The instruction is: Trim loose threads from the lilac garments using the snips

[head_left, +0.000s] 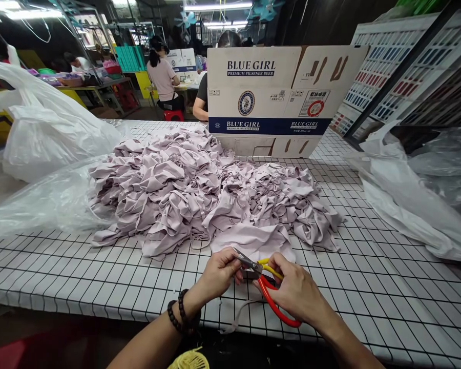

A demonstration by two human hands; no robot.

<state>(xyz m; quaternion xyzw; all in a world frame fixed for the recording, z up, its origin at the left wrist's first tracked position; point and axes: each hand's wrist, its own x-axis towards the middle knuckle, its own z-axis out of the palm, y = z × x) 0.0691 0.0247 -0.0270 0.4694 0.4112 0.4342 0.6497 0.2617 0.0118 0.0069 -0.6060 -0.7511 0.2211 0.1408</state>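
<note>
White checked tabletop (369, 266); crumpled mauve cloth (200, 189); red-and-yellow-handled scissors (257, 268)

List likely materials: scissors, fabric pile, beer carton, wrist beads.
Scissors: grey metal blades, dull sheen; red and yellow handles, smooth, probably plastic-coated.
Fabric pile: matte cloth, softly creased; fibre unclear.
Beer carton: apparently cardboard, brown showing through its white printed face.
Wrist beads: dark, rounded, perhaps wood; stone or plastic possible.

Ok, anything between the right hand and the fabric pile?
Nothing visible blocks it: the fabric pile lies just past the right hand and the scissors it holds. The cardboard box stands at the pile's far side.
</note>
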